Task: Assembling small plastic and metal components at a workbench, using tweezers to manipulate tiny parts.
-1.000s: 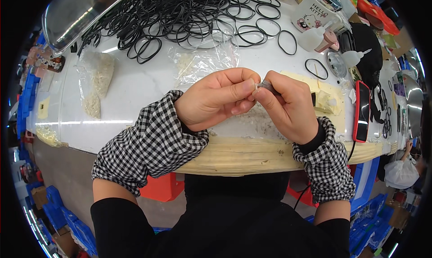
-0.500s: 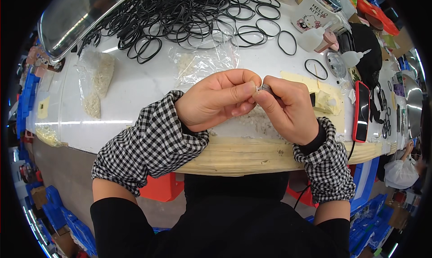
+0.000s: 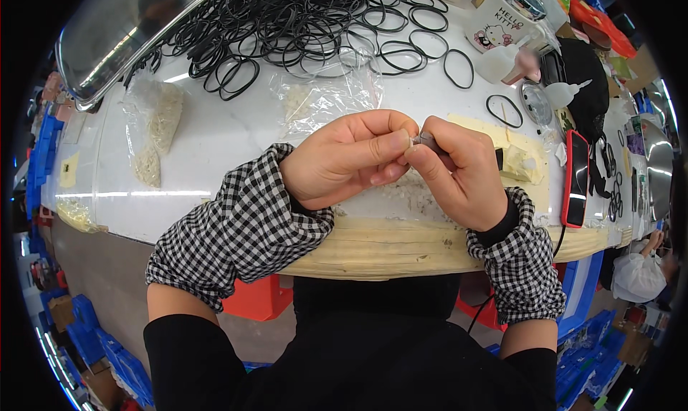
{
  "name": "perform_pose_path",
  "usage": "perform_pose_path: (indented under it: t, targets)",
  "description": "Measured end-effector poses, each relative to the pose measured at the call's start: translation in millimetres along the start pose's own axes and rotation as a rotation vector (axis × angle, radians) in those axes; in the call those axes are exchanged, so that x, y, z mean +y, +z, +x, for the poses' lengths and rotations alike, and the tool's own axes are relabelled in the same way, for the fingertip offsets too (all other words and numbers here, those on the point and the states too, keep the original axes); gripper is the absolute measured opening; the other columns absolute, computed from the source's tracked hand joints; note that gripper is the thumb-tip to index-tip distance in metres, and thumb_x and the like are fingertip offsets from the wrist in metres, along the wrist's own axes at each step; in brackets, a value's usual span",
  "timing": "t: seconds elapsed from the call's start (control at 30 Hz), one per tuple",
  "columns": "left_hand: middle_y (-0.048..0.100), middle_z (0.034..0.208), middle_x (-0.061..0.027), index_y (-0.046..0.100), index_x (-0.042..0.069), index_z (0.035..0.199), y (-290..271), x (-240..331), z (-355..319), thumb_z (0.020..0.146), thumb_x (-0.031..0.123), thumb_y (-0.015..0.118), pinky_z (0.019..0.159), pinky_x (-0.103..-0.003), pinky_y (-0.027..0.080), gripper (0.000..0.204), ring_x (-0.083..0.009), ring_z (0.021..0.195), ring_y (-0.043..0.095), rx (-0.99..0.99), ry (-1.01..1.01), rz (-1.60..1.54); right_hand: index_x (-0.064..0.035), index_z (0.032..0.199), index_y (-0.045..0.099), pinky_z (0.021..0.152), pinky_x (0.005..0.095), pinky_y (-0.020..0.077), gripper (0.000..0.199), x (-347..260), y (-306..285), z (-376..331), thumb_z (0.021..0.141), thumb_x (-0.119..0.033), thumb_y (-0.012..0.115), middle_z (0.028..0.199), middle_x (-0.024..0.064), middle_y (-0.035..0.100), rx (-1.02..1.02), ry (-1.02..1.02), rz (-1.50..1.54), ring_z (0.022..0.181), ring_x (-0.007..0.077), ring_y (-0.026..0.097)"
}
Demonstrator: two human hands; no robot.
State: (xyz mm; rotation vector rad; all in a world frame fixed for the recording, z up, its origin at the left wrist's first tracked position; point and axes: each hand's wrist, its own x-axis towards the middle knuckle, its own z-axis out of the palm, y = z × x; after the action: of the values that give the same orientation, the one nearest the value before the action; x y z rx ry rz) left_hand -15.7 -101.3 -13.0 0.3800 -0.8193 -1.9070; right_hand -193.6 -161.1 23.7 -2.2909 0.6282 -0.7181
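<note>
Two hands meet over our bench (image 3: 215, 146); left hand (image 3: 344, 164) and right hand (image 3: 459, 171) pinch a small grey part (image 3: 427, 140), fingers closed for control; black rings (image 3: 287, 24) heaped at twelve o'clock.

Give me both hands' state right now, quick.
Left hand: closed, fingertips pinching a small grey part over the white table.
Right hand: closed, pinching the same small grey part from the other side.

Left hand (image 3: 347, 160) and right hand (image 3: 459, 171) meet fingertip to fingertip, fingers curled and pinched; both checked-sleeved forearms enter from the near edge.
</note>
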Motion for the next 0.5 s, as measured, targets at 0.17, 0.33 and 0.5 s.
perform_pose_path:
  t: [0.17, 0.33, 0.5]
  targets:
    - [0.048, 0.081, 0.0041, 0.054, 0.005, 0.099, -1.7, 0.1, 0.8, 0.097, 0.021, 0.048, 0.063, -0.017, 0.037, 0.017, -0.0045, 0.072, 0.044, -0.011, 0.009, 0.01, -0.0028, 0.066, 0.05, 0.043, 0.0298, 0.0332, 0.032, 0.9, 0.1, 0.4, 0.086, -0.024, 0.062, 0.052, 0.0082, 0.046, -0.021, -0.017, 0.01, 0.044, 0.0198, 0.045]
    - [0.048, 0.082, 0.0039, 0.054, 0.004, 0.1, -0.2, -0.4, 0.0, 0.097, 0.022, 0.047, 0.064, -0.017, 0.037, 0.019, -0.0049, 0.073, 0.044, -0.012, 0.014, 0.008, -0.0029, 0.066, 0.05, 0.043, 0.0301, 0.0334, 0.032, 1.3, -0.6, -0.5, 0.086, -0.024, 0.063, 0.052, 0.0083, 0.046, -0.009, -0.038, -0.015, 0.044, 0.0201, 0.045]
    - [0.047, 0.08, 0.0033, 0.049, 0.006, 0.096, 2.5, 0.6, 0.9, 0.096, 0.023, 0.049, 0.062, -0.017, 0.035, 0.017, -0.005, 0.07, 0.042, 0.017, -0.003, 0.042, -0.0031, 0.066, 0.05, 0.042, 0.0301, 0.0332, 0.032, 2.2, 0.3, -0.6, 0.085, -0.025, 0.063, 0.052, 0.0082, 0.045, 0.009, -0.031, -0.018, 0.044, 0.0206, 0.044]
